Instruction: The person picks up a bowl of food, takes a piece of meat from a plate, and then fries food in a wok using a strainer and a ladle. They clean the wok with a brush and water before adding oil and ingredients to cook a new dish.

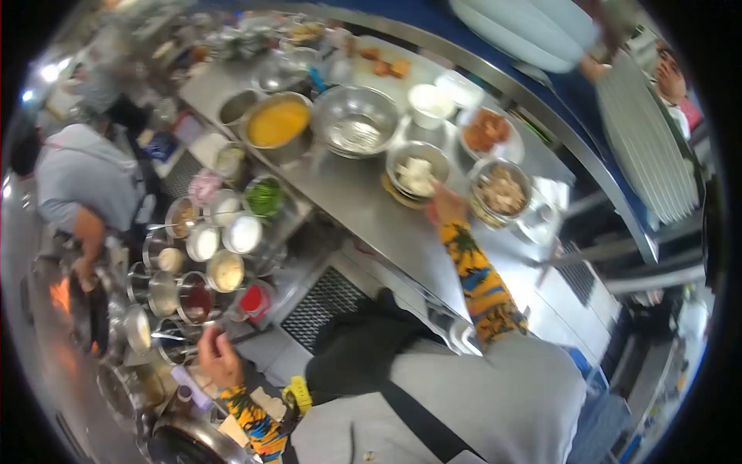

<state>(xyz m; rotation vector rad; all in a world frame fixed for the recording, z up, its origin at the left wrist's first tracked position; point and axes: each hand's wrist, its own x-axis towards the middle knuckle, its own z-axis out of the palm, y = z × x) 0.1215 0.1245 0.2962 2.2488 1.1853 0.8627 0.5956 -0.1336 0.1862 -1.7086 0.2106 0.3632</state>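
My right hand (447, 206) is at the right side of a metal bowl (399, 159) that holds white chunks (417, 175). Its fingers close on the rim, partly blurred. Beneath that bowl there seem to be more stacked bowls. Just to the right of this hand stands another metal bowl of pale brown pieces (502, 191). My left hand (219, 357) hangs in the air with nothing in it, its fingers loosely apart. Near it are a container of dark red sauce (195, 298) and several other seasoning containers.
On the steel counter (340, 184) stand a pot of orange liquid (278, 124), a large metal bowl (355, 117) and a plate of reddish-brown pieces (488, 133). Stacked plates (645, 139) sit on the shelf above. At left, a co-worker (93, 182) stands by a flaming stove (62, 295).
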